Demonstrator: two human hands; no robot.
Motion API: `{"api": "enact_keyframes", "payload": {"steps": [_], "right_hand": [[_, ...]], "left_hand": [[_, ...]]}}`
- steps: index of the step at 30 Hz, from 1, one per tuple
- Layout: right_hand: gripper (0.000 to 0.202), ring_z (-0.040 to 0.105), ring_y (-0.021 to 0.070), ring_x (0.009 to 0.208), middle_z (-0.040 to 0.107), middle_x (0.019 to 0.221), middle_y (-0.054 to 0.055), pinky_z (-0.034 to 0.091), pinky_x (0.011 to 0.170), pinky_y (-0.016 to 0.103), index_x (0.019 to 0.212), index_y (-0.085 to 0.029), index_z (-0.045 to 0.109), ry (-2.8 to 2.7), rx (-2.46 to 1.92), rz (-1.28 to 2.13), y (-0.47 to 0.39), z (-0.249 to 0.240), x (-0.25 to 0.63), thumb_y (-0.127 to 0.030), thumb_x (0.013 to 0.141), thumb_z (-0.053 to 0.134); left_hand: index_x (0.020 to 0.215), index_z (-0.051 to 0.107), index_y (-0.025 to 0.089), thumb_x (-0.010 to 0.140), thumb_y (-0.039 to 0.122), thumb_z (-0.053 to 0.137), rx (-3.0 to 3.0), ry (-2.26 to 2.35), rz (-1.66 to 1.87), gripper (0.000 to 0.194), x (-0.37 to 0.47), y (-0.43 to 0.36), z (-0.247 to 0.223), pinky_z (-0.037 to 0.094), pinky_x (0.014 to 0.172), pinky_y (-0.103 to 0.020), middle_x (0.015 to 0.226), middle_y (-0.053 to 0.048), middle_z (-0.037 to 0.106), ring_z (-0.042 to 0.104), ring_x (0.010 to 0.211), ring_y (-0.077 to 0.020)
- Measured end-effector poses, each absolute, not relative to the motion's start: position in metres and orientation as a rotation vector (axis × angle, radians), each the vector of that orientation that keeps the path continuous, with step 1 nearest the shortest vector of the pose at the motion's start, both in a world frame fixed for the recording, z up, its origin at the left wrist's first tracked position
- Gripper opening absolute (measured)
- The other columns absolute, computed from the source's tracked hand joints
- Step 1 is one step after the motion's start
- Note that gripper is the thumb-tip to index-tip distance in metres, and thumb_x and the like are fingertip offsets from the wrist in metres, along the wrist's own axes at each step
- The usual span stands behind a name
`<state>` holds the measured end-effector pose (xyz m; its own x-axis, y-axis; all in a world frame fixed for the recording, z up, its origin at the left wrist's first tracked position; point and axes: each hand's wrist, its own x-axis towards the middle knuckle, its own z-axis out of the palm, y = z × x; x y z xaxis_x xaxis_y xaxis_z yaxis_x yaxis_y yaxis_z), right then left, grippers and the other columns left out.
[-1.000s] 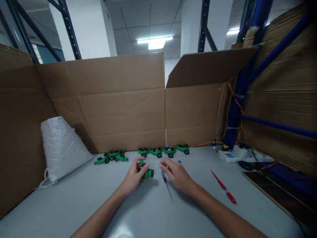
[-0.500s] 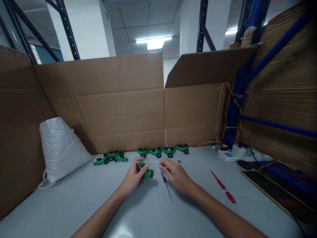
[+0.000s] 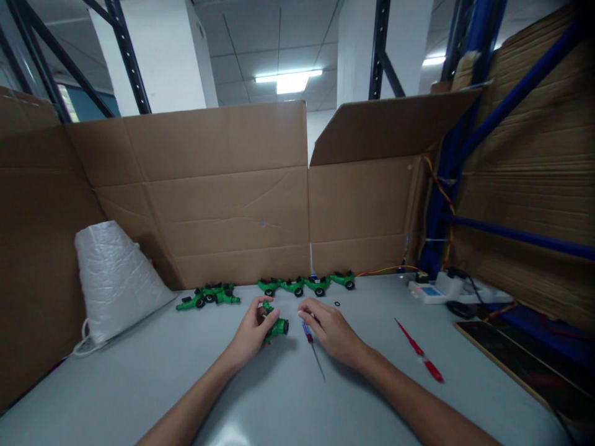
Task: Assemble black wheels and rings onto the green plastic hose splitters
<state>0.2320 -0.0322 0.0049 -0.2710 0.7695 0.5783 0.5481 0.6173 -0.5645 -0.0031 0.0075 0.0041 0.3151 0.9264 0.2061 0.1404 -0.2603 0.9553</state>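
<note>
My left hand is closed on a green toy vehicle with a black part at its right end. To the right, my right hand has its fingertips pinched together; whatever they hold, if anything, is too small to tell. A thin screwdriver with a blue and red handle lies on the table just under and beside my right fingers. Beyond my hands, several green toy vehicles with black wheels stand in a row, and a cluster of more green ones sits to their left.
A red screwdriver and a small black ring lie on the grey table. A white bag stands at the left. On the right are a power strip and a dark flat panel. Cardboard walls enclose the back.
</note>
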Motion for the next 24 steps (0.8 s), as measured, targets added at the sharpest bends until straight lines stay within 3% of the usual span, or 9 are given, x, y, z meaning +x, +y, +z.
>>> {"api": "enact_keyframes", "payload": {"steps": [24], "right_hand": [[0.024,0.063,0.0211,0.097,0.062,0.103,0.004,0.047,0.092,0.032,0.102,-0.024,0.061,-2.032,-1.029,0.371,-0.0288,-0.0003,0.2327,-0.035,0.112,0.043]], "left_hand": [[0.128,0.05,0.023,0.092,0.063,0.066,1.672,0.968,1.062,0.056,-0.0038,0.0048,0.0077,0.04,0.043,-0.013,0.075,0.007,0.043,0.048,0.062,-0.011]]}}
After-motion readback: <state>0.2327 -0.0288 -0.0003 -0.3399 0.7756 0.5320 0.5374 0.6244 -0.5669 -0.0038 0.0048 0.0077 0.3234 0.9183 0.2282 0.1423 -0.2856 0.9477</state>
